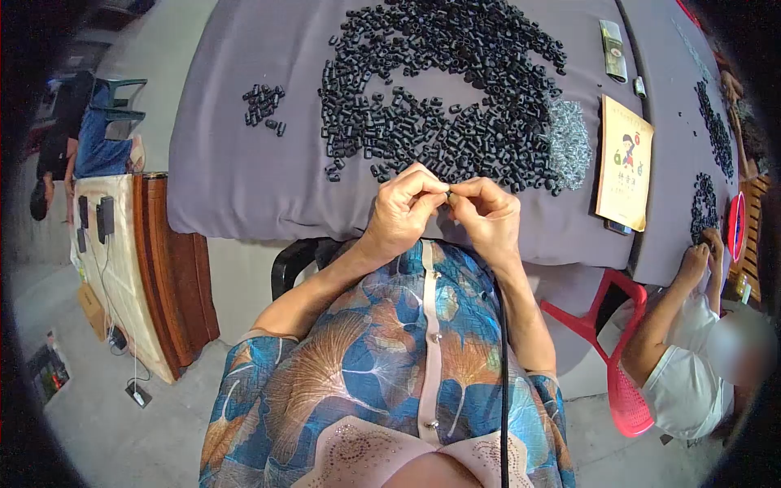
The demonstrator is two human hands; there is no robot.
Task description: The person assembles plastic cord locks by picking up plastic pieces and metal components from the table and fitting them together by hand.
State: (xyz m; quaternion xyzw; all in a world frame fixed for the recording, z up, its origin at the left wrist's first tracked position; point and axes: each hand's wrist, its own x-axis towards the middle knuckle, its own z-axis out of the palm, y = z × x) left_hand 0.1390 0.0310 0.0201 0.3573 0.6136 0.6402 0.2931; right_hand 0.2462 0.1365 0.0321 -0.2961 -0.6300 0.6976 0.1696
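Observation:
My left hand [400, 210] and my right hand [490, 218] meet at the near edge of the grey-covered table, fingertips pinched together. Between them shows a tiny part of a small black plastic piece [448, 195]; the fingers hide most of it. Just beyond my hands spreads a large pile of small black cylindrical pieces [366, 122]. A heap of small clear or silvery pieces [569, 145] lies against the pile's right side. Farther left sits a small separate cluster of black pieces [263, 106].
A booklet [625, 163] lies right of the heaps, with a packet [613, 50] beyond it. At far right, another person [687, 358] sits by a red chair [606, 325], hands at more black pieces [704, 203]. A wooden cabinet [154, 268] stands left.

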